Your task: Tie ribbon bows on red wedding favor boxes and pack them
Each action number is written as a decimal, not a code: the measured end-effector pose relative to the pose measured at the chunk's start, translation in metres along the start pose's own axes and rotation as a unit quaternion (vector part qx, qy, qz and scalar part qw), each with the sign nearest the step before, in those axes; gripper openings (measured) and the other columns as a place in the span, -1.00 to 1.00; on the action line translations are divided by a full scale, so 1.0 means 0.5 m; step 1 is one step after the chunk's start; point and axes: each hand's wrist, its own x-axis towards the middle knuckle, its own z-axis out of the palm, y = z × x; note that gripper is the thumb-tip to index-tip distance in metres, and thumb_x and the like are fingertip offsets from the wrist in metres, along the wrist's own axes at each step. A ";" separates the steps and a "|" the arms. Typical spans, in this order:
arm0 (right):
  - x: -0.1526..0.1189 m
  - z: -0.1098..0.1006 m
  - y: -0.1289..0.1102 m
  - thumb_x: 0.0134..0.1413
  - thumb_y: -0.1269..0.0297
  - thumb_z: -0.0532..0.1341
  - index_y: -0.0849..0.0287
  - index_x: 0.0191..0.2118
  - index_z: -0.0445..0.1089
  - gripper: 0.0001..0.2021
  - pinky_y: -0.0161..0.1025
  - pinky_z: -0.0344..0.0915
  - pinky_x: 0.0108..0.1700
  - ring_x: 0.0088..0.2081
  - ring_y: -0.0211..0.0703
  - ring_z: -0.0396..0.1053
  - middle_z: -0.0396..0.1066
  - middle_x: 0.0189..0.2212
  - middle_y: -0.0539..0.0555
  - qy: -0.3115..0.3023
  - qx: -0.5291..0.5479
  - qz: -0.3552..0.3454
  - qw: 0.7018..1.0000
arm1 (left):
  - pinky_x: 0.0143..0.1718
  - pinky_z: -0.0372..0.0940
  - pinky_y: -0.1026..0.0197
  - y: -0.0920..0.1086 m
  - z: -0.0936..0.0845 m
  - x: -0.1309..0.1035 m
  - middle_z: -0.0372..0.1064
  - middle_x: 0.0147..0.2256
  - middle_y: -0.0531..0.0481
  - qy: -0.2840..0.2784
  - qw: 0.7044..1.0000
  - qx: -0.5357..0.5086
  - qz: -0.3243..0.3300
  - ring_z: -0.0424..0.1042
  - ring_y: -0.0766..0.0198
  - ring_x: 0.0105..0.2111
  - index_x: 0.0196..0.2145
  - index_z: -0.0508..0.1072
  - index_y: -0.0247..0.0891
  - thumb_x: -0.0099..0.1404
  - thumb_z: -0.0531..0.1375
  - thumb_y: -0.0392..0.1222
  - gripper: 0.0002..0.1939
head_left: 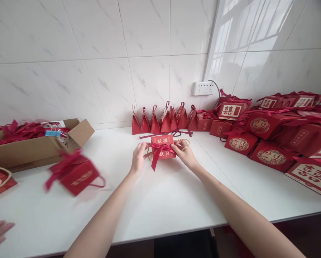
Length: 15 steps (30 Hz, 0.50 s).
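Red printed paper box [164,139] with crimson ribbon bow [162,147]: our right grip [184,153] pinches its right edge; our left grip [138,157], beside it, we can't tell.

We see bright light, window glare on the wall tiles [237,27], and a motion-blurred gift box [78,176] at left.
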 end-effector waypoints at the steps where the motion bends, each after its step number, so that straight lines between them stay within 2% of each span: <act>1: -0.003 0.001 -0.001 -0.10 -0.12 0.22 0.10 -0.46 0.10 -0.59 -0.18 0.32 -0.27 -0.16 -0.05 0.39 0.34 -0.21 0.10 -0.003 -0.006 -0.006 1.000 | -0.22 0.29 0.17 0.003 0.006 -0.005 0.33 -0.25 -0.07 0.007 0.999 0.035 0.014 0.34 0.17 -0.17 -0.42 0.27 -0.24 0.15 0.08 0.22 -0.58; 4: -0.013 0.003 -0.007 -0.09 -0.11 0.22 0.11 -0.52 0.10 -0.59 -0.19 0.27 -0.29 -0.17 -0.04 0.34 0.32 -0.30 0.08 -0.014 -0.031 -0.016 0.999 | -0.16 0.24 0.18 0.006 0.020 -0.017 0.25 -0.30 -0.02 0.057 0.982 0.164 0.072 0.31 0.22 -0.24 -0.41 0.33 -0.25 0.12 0.17 0.16 -0.62; 6: -0.017 0.003 -0.013 -0.09 -0.12 0.22 0.11 -0.54 0.14 -0.59 -0.18 0.25 -0.28 -0.18 -0.04 0.30 0.31 -0.36 0.07 -0.016 -0.044 -0.020 0.999 | -0.14 0.22 0.18 0.003 0.022 -0.018 0.24 -0.31 -0.01 0.079 0.971 0.203 0.102 0.30 0.24 -0.25 -0.42 0.34 -0.24 0.14 0.18 0.06 -0.71; 10: -0.015 -0.002 -0.022 -0.13 -0.16 0.23 0.12 -0.56 0.18 -0.57 -0.15 0.26 -0.24 -0.23 -0.07 0.29 0.30 -0.38 0.06 -0.016 -0.039 -0.027 0.999 | -0.12 0.23 0.16 -0.009 0.014 -0.011 0.32 -0.26 -0.04 0.057 0.977 0.169 0.115 0.33 0.21 -0.20 -0.42 0.36 -0.23 0.17 0.15 -0.06 -0.82; 15: -0.012 -0.007 -0.043 -0.16 -0.18 0.25 0.14 -0.56 0.19 -0.54 -0.21 0.30 -0.36 -0.36 -0.16 0.33 0.34 -0.35 0.08 -0.034 0.007 -0.012 0.999 | -0.13 0.24 0.15 -0.018 0.002 -0.005 0.32 -0.20 -0.05 0.036 0.985 0.124 0.117 0.34 0.17 -0.15 -0.53 0.31 -0.23 0.06 0.18 -0.15 -0.87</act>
